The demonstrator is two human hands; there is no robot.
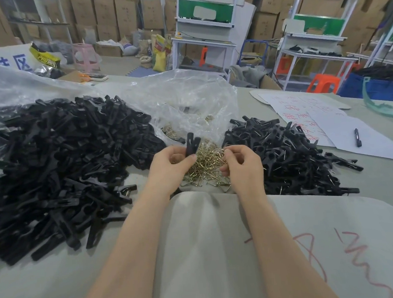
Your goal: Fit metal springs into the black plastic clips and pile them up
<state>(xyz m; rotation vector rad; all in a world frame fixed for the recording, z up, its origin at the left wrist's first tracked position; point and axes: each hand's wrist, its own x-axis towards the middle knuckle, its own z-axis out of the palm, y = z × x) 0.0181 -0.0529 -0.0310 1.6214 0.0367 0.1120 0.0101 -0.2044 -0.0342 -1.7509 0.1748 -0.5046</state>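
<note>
My left hand (171,163) grips a black plastic clip (192,145) upright, its two prongs pointing up. My right hand (240,163) hovers over a heap of brass-coloured metal springs (207,165), fingers curled and pinching at the springs; whether a spring is between the fingertips I cannot tell. A large pile of black clip halves (59,163) covers the table on the left. A smaller pile of assembled clips with springs (289,158) lies on the right.
A crumpled clear plastic bag (182,98) sits behind the springs. White papers with red writing (323,121) and a black pen (357,137) lie at the right. A grey sheet (209,241) covers the near table. Shelving, boxes and stools stand beyond.
</note>
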